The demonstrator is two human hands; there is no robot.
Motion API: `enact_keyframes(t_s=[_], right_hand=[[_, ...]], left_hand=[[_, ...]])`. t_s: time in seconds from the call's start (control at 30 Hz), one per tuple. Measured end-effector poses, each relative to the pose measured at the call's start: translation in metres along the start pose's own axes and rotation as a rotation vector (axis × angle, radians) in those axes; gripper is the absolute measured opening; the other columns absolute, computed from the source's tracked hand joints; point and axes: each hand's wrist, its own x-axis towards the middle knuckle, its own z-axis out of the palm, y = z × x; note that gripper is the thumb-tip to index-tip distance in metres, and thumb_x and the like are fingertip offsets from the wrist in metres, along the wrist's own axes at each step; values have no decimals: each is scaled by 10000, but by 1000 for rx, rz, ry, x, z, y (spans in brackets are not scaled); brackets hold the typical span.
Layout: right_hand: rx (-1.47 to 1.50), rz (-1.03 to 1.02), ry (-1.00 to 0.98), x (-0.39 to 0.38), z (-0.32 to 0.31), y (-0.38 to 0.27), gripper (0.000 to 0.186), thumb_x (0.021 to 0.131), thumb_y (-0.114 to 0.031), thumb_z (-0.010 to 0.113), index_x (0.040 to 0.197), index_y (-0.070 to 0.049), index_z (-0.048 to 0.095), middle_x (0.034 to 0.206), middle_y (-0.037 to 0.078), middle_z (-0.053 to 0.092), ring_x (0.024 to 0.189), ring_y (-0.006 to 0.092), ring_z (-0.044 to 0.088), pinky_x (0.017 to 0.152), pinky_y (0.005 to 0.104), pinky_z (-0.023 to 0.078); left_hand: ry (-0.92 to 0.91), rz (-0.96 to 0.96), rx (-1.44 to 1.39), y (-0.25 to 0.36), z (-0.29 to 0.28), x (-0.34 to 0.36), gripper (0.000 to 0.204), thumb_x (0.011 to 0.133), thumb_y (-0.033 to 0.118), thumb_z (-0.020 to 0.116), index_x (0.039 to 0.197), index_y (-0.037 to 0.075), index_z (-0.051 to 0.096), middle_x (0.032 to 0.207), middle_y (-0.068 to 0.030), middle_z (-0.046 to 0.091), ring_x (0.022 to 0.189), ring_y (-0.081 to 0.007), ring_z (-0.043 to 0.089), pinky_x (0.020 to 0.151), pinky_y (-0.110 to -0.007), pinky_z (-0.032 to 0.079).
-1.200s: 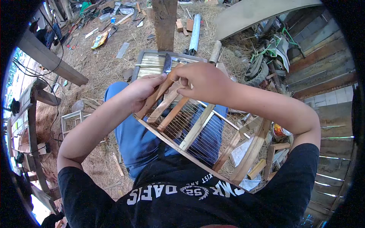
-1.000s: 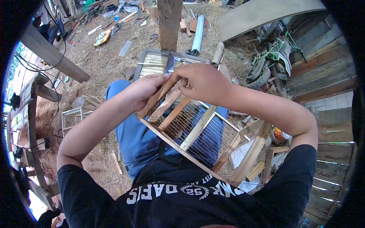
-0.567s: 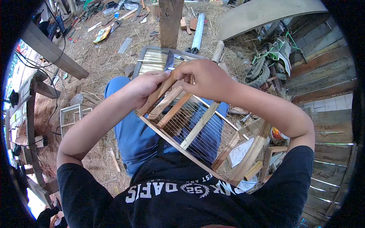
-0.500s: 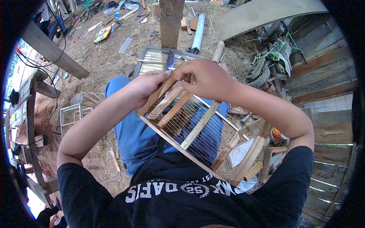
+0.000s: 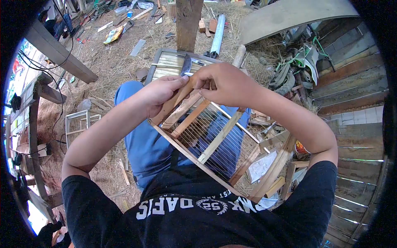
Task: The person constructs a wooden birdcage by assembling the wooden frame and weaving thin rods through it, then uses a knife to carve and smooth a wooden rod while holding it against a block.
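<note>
A wooden frame strung with thin parallel rods (image 5: 215, 162) lies tilted across my lap, braced by several wooden slats (image 5: 222, 135). At its far left corner, my left hand (image 5: 164, 91) is closed around a brown wooden bar (image 5: 178, 99), thumb on top. My right hand (image 5: 223, 84) is closed at the bar's upper end, fingertips bent in a pinch; whatever they hold is hidden. A small white pointed tip shows between the two hands. Just beyond, a dark flat blade (image 5: 186, 65) rests over a slatted panel (image 5: 165, 71).
A wooden post (image 5: 188, 25) rises beyond the panel. To the right are a curved board (image 5: 293, 18), a green and white motorbike part (image 5: 308, 62) and a plank wall (image 5: 357, 165). A small white rack (image 5: 82, 122) stands left. Straw and wood scraps litter the ground.
Both hands stay at the same corner with nearly the same grip. The view has shifted slightly, and my right elbow sits a little closer in.
</note>
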Motion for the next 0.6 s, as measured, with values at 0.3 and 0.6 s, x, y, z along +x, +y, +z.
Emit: enact_keyframes(t_s=[0.3,0.6], right_hand=[[27,17,-66,3,-2,4,175,807,-169,702,912,-39,754,823,161,737,796,324,729,728,419,563],[-28,19,-138,5,-8,3,210,804,-61,675,998,10,718,901,109,734,778,198,701,729,333,559]], left_hand=[[16,-11,44,1,1,0,348,1098,344,526,1220,44,655,1075,-105,735,928,-184,730,801,-371,613],[5,-5,34,1,1,-1,356,1095,343,531,1232,39,658,1069,-110,732,910,-193,727,800,-375,611]])
